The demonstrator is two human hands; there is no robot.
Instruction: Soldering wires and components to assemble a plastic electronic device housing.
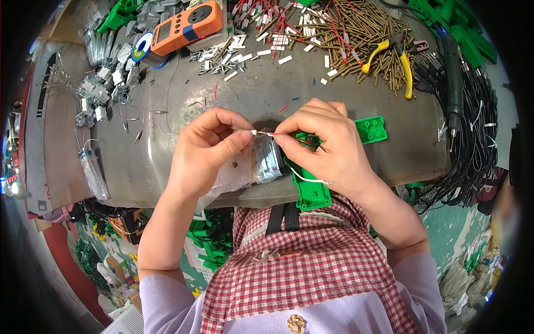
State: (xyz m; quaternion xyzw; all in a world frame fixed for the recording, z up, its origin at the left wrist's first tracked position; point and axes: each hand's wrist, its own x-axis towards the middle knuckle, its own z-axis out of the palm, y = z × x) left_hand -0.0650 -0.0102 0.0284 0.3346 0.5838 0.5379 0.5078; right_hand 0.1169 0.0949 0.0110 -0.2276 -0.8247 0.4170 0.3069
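Beginning at the table's [411, 153] left edge, we see a clear plastic packet [94, 175] near the near-left corner, holding thin pieces that we cannot make out. Farther up that side lies a heap of grey metal parts [100, 92], with a spool [142, 45] and an orange device [186, 29] beyond it, toward the far-left corner. Right of the device, small white blocks [233, 55] lie scattered toward the far edge.

Over the middle of the table, near its near edge, our left hand [203, 147] pinches a small white piece [255, 132] between thumb and fingers. A thin, brownish length runs from it to our right hand [328, 139], whose fingers are pressed together on the white-tipped end of a red wire [273, 134]. Below and between our hands sits a dark block [270, 161] under clear film, beside a sheet of clear plastic [228, 178].

Under our right hand, a white wire [305, 177] crosses an open green case [313, 196] at the near edge. Brass-coloured rods [356, 33] pile up toward the far edge, and yellow-handled pliers [408, 72] rest by them. Just right of our right hand lies a green cover [371, 129]. Toward the far-right corner we find a dark screwdriver [455, 92], and black cables [475, 153] drape over the right edge.
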